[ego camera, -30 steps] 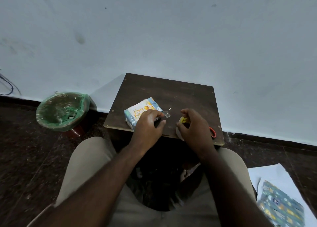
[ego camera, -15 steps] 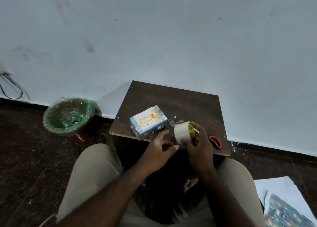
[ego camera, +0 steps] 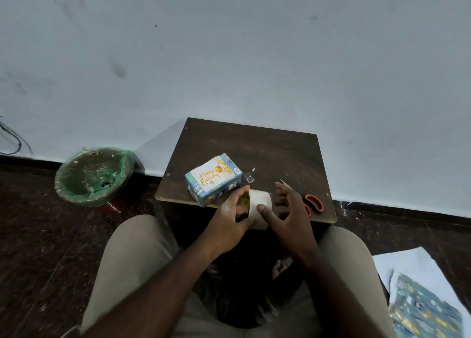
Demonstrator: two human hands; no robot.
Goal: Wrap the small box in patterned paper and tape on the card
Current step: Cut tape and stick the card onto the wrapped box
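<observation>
Left hand (ego camera: 229, 217) curls round the tape roll (ego camera: 260, 205) at the table (ego camera: 267, 149) near edge. Right hand (ego camera: 288, 215) has fingers spread, thumb tip pressed on the roll, probably hunting the tape end. The wrapped small box (ego camera: 204, 192) sits on the table just beyond, card (ego camera: 212, 176) on top. Step: taping the card. Next needs a strip peeled free, then cut; scissors (ego camera: 314, 202) lie near the right hand.

Right hand (ego camera: 290, 217) is covering the scissors (ego camera: 314, 203) except for the orange handle and blade tip. Left hand (ego camera: 229, 220) is masking the tape roll's (ego camera: 260, 205) near end. Patterned paper (ego camera: 423, 309) is running off the lower-right corner.
</observation>
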